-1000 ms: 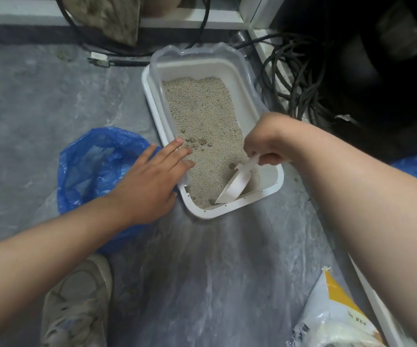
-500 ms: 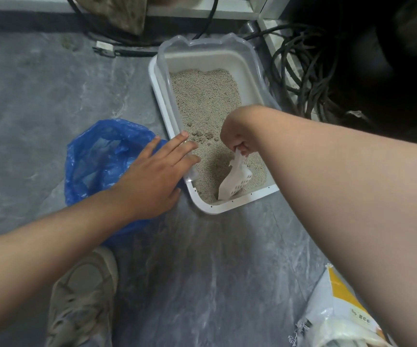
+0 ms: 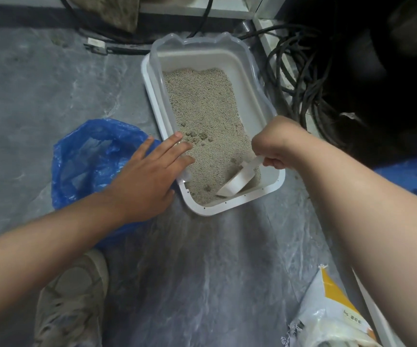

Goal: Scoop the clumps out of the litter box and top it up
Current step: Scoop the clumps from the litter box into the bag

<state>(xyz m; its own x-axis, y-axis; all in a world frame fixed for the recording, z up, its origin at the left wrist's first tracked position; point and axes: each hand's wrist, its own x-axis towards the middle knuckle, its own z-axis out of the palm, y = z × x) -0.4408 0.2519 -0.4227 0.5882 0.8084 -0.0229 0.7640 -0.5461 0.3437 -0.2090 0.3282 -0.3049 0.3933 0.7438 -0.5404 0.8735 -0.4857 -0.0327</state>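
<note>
Gray floor (image 3: 202,284) holds a shoe (image 3: 70,304) and a litter bag (image 3: 332,319), both cut off at the bottom edge. Farther on, the left hand (image 3: 145,181) lies flat, fingers straight, on the litter box (image 3: 230,204) rim beside a blue bag (image 3: 87,159). The right hand (image 3: 275,144) grips the white scoop (image 3: 237,181), its tip sunk in litter (image 3: 202,103) at the near end.

Home utility corner: litter box (image 3: 257,101), tangled cables (image 3: 300,78), floor.

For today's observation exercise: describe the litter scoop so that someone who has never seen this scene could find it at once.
Start at the white litter box on the grey floor, filled with beige litter. Look to its near right corner, where the right hand grips a handle. The scoop is the smooth white plastic piece dipping into the grains, the only solid white thing lying on the litter.
</note>
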